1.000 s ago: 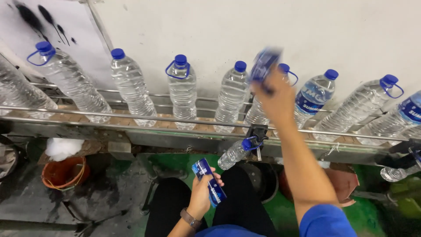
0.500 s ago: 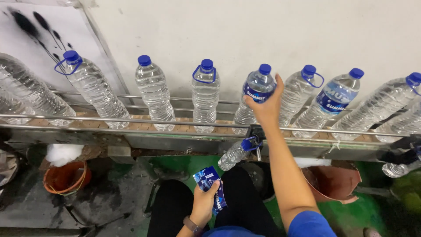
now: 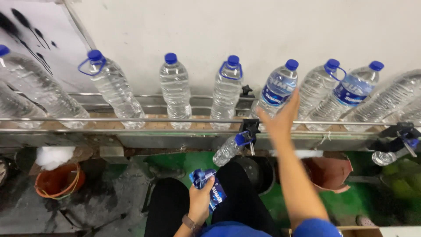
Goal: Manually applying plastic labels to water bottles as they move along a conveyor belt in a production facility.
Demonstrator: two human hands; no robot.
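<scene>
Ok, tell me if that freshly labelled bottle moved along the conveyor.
Yes. The labelled bottle has shifted right, from left of the black rail clamp to past it.

My right hand (image 3: 280, 118) reaches up to 1 clear water bottle (image 3: 274, 94) standing upright on the conveyor, blue cap on top, a blue label sleeve around its shoulder just above my fingertips. My left hand (image 3: 201, 199) clutches a bunch of blue label sleeves (image 3: 210, 186) over my lap, their ends fanning above the thumb.
</scene>
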